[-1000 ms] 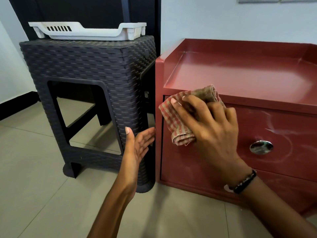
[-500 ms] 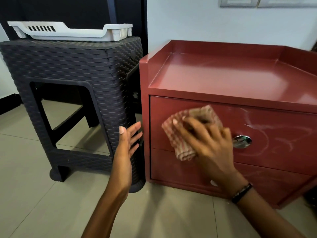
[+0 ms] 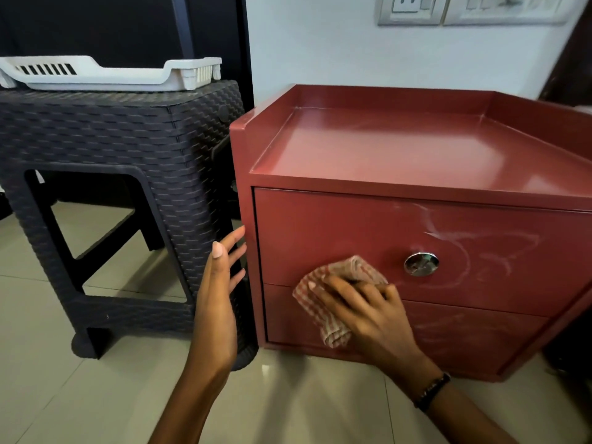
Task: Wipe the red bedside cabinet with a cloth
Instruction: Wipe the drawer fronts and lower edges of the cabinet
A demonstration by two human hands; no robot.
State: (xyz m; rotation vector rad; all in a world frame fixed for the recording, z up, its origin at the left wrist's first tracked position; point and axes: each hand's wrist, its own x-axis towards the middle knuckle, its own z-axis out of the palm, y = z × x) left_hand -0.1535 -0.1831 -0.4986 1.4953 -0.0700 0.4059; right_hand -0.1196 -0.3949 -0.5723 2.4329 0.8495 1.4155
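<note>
Head view: right hand point(image 3: 368, 310) presses the checked cloth point(image 3: 333, 296) flat against the red bedside cabinet point(image 3: 320, 232) front, low and left of the knob point(image 3: 421, 264). White smears point(image 3: 480, 248) lie right of the knob, nearer the right hand. Left hand point(image 3: 221, 296) hangs open, empty, beside the cabinet's left edge.

cabinet point(image 3: 400, 155) right of stool point(image 3: 134, 149), tray point(image 3: 105, 75) on stool, cloth point(image 3: 333, 293) against cabinet front under right hand point(image 3: 374, 318)

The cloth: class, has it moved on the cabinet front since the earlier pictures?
Yes. The cloth has gone down, from the cabinet's top edge to the seam between the drawers, below and left of the knob.
</note>
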